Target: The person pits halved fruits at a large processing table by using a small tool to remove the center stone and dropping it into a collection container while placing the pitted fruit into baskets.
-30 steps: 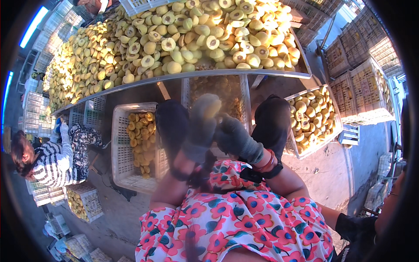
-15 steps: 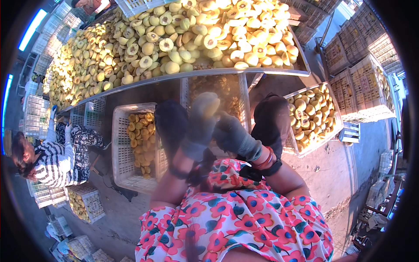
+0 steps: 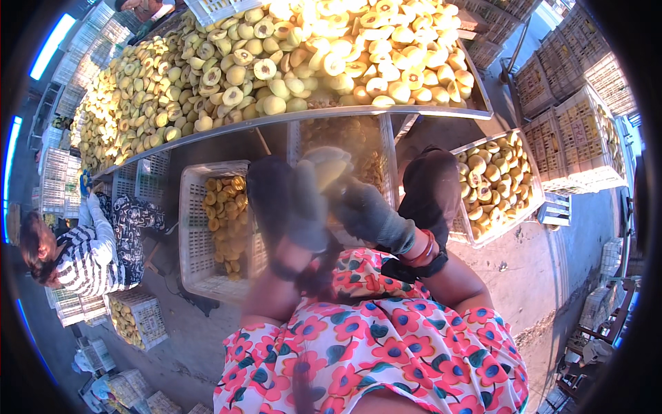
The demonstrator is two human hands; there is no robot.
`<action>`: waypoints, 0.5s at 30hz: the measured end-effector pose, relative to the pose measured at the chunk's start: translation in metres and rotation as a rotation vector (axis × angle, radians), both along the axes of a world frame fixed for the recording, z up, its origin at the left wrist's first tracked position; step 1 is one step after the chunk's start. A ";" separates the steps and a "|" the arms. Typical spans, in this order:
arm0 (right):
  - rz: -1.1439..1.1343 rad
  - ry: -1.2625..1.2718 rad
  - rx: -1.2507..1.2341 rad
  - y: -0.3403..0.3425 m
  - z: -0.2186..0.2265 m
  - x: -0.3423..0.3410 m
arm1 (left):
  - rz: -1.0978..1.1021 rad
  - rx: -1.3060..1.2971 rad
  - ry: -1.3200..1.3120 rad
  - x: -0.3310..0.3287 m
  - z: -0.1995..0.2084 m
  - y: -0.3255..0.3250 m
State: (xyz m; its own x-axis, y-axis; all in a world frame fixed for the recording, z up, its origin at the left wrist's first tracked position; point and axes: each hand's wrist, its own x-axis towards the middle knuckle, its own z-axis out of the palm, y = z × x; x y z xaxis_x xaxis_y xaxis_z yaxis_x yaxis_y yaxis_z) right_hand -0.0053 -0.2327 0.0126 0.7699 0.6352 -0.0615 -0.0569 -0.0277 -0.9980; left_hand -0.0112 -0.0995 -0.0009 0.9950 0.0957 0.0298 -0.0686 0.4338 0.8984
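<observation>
Both hands wear grey knitted gloves and meet just above the lap: the left hand and the right hand are closed together around one pale yellow halved fruit, held up between them close to the body. The picture is blurred here, so I cannot tell which fingers pinch and which only steady. Against the frames of a second and half a second earlier, the hands have hardly shifted; the fruit sits at the same height and the same tilt, so the work on this one piece looks to be going on, not finished.

Just beyond the hands runs the front edge of the long metal worktop, heaped with yellow fruit halves up to its rim. Under that edge, to the left of the left hand, a white plastic crate holds darker yellow pieces; to the right of the right hand a second white crate is filled with halves. Between the crates and the knees lies open room. Farther left a person in a striped top sits low; stacked crates stand far right
</observation>
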 end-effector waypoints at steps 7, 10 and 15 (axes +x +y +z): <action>0.007 -0.037 0.029 0.000 -0.006 -0.001 | 0.195 0.114 -0.127 0.002 0.002 -0.015; 0.015 0.127 0.146 0.003 0.016 -0.004 | 0.164 0.169 -0.104 -0.002 0.001 -0.007; 0.090 0.294 0.179 -0.002 0.029 -0.001 | 0.202 0.195 0.006 -0.004 0.007 -0.002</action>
State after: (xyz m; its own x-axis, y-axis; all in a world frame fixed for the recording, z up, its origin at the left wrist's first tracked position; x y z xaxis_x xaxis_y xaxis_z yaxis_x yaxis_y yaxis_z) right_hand -0.0065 -0.2350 0.0419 0.6761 0.7206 -0.1539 -0.3479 0.1281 -0.9287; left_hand -0.0149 -0.1017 0.0064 0.9564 0.2854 0.0613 -0.1307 0.2308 0.9642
